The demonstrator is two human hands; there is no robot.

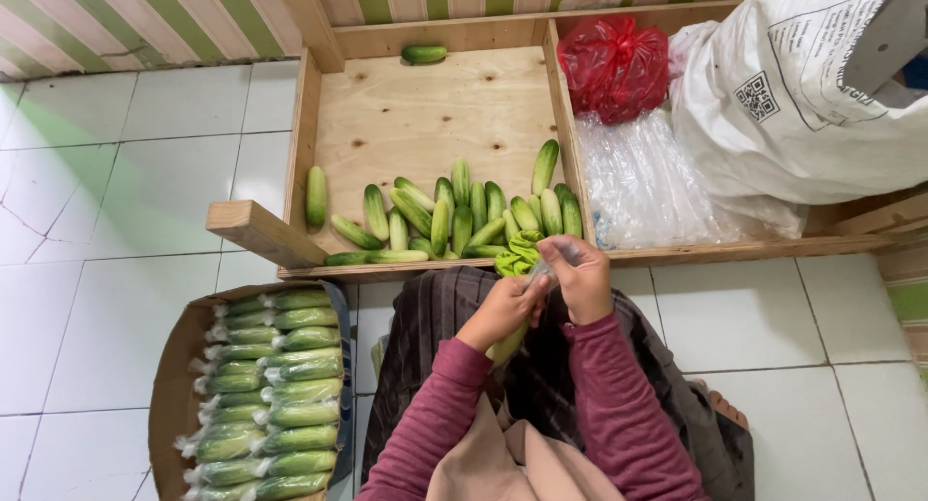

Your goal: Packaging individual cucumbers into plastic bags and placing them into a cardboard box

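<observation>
wooden tray (387, 114), loose cucumbers (454, 216), plastic bags (648, 187)

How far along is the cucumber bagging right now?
Done: the cardboard box holds two rows of bagged cucumbers. In hand: the left hand and right hand work a clear bag around one cucumber. Left: loose cucumbers in the wooden tray.

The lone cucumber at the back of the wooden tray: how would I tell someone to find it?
Start at the wooden tray by the striped wall and look to its far edge. One short cucumber lies crosswise there on bare plywood, far from the cucumber pile along the near edge.
</observation>
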